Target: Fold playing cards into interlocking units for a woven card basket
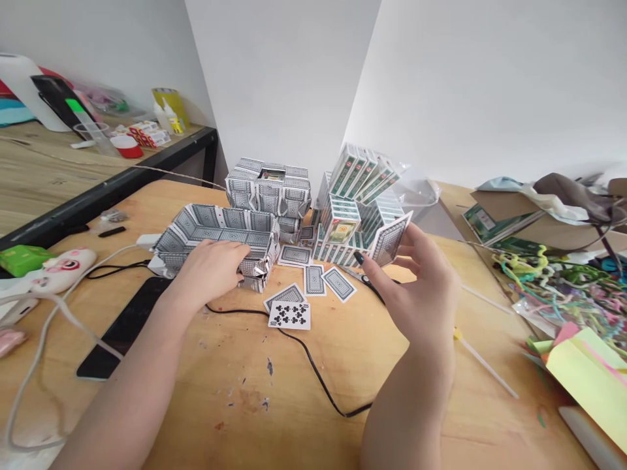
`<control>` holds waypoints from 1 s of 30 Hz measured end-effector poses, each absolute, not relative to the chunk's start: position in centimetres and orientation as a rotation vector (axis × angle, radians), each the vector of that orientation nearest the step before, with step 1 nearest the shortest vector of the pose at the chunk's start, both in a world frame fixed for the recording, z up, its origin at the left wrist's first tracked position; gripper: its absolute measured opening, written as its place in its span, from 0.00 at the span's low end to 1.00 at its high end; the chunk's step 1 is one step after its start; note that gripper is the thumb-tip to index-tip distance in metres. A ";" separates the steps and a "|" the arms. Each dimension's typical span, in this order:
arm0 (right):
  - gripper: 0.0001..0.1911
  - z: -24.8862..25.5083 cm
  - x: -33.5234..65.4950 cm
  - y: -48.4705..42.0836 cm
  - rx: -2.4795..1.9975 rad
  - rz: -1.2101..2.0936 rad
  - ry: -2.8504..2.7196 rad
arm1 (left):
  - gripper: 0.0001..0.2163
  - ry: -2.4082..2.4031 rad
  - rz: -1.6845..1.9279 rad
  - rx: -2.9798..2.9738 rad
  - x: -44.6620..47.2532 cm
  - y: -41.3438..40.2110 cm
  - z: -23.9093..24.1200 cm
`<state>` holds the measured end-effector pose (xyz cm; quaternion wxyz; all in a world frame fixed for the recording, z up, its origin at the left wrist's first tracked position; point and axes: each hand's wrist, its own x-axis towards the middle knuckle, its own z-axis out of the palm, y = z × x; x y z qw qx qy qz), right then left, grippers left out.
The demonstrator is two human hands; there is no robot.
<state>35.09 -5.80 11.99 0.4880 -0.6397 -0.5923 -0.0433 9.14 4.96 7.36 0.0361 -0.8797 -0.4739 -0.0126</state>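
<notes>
My left hand (213, 267) rests on the near wall of a shallow open box built from folded playing cards (215, 238), fingers curled over its edge. My right hand (416, 284) is raised above the table and pinches a folded playing card (390, 239), patterned back facing me. Behind stand a second card-built box (269, 186) and a heap of sealed card packs (355, 205). Several loose cards (313, 281) lie face down between my hands; a ten of clubs (290, 314) lies face up.
A black cable (313, 369) crosses the wooden table (274, 405). A black phone (125, 326) and a white cable lie at left. Coloured pipe cleaners (553, 287), yellow paper (590, 375) and cardboard crowd the right side. A second table with bottles stands at back left.
</notes>
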 end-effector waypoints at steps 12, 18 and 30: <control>0.30 12.9 33.5 -6.2 -1.451 0.252 -1.440 | 0.14 -1.550 -0.511 -2.734 10.6 0.1 10.6; 0.25 9.9 33.9 -5.2 -1.281 0.862 -1.343 | 0.14 -1.455 -0.213 -3.178 15.4 -3.1 5.0; 0.11 -3.0 34.4 -4.2 -1.017 1.438 -0.489 | 0.08 -1.898 -0.277 -3.023 15.2 -2.2 1.3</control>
